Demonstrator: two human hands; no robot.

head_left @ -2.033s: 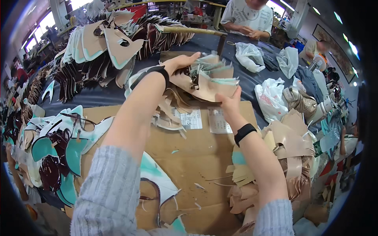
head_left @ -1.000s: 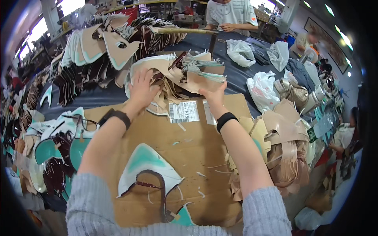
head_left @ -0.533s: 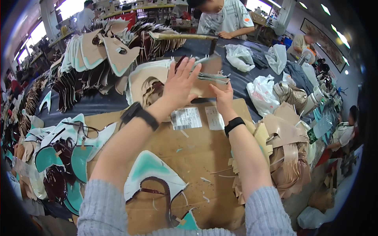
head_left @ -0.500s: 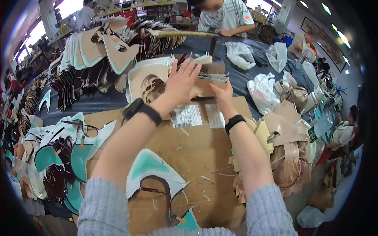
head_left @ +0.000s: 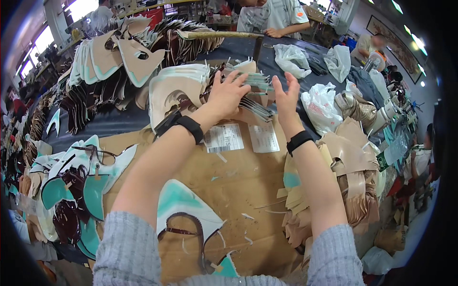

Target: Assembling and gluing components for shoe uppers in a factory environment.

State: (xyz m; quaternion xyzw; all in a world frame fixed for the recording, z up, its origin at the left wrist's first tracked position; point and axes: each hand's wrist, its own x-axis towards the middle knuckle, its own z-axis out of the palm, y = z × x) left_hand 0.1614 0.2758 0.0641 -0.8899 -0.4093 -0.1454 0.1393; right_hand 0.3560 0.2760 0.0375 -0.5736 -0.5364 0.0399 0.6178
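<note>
A stack of beige leather shoe-upper pieces (head_left: 183,78) with white edges lies at the far side of the brown cardboard (head_left: 229,190). My left hand (head_left: 224,97) rests over the right part of this stack, its fingers spread and bent. Just to its right, the layered grey-white edges (head_left: 257,108) of several pieces fan out. My right hand (head_left: 287,100) is raised beside those edges, thumb and fingers apart, with nothing in it. Nearer to me, a white and turquoise cut piece (head_left: 188,205) with a dark red strap lies on the cardboard.
Turquoise-lined pieces (head_left: 98,190) are heaped at the left. Beige strips and panels (head_left: 353,162) pile up at the right, behind them a white plastic bag (head_left: 320,107). More stacked uppers (head_left: 102,57) stand far left. Across the table, a person (head_left: 272,21) rests a hand on its edge.
My right hand has come off the edge of the stack and lifted up and to the right, opening. The edges under my left hand are now fanned apart.
</note>
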